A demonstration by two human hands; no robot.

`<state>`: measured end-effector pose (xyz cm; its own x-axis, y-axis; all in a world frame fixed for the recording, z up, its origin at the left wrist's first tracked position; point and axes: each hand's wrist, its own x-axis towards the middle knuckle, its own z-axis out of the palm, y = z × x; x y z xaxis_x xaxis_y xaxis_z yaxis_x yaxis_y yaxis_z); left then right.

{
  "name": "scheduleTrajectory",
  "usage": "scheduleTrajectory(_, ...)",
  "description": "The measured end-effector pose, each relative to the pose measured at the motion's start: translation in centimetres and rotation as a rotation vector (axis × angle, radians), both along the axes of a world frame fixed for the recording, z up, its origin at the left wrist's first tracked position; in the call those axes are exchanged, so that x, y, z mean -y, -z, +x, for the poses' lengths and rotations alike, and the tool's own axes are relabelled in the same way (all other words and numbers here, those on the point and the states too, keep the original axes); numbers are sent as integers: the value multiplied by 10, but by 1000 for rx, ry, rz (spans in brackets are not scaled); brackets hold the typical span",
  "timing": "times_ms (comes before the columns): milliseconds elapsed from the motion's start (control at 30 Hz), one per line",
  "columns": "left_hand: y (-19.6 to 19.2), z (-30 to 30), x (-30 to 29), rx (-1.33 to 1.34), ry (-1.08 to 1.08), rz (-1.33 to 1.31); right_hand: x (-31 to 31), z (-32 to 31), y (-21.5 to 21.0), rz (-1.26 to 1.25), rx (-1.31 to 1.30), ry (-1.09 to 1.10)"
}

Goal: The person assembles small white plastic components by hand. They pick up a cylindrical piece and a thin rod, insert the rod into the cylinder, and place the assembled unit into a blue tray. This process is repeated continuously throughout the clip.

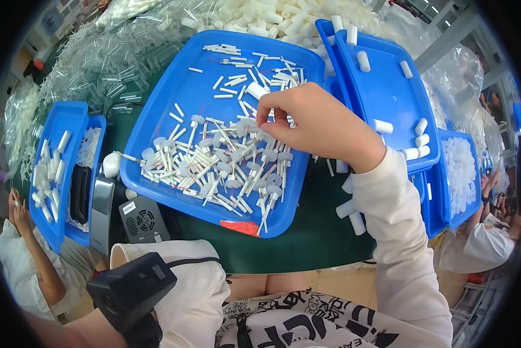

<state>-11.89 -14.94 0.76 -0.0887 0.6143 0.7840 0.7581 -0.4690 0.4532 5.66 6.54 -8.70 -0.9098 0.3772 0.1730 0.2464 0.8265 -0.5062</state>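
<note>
My right hand (312, 124) hovers over the right side of a large blue tray (140, 136), its fingers curled together. A short white foam-like cylinder (256, 90) sticks out beside the index finger, gripped by the curled fingers; its lower end is hidden behind them. Under the hand lies a heap of thin white sticks (199, 165), many with pale round discs (207, 143) and fine reddish wires. Looser sticks (228, 91) are scattered toward the tray's far side. My left sleeve (179, 272) shows at the lower left; the left hand is out of sight.
More white cylinders (382, 126) lie in a blue tray (388, 87) at right and on the green table (324, 243). Farther right, a blue bin (444, 139) holds small white pieces. Clear plastic tubes (118, 75) pile up far left. A black vented box (143, 220) stands near left.
</note>
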Motion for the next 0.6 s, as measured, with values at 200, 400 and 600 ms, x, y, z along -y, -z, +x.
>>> scheduleTrajectory(200, -2, 8, 10, -14, 1, -21, 15, -6, -19, -123, 42, -77)
scheduleTrajectory(400, 0, 7, 4, -3, 38, -46, 12, -4, 2, 49, 50, -58)
scheduleTrajectory(600, -2, 8, 5, -13, 44, -64, 14, -12, -2, 112, -258, 86)
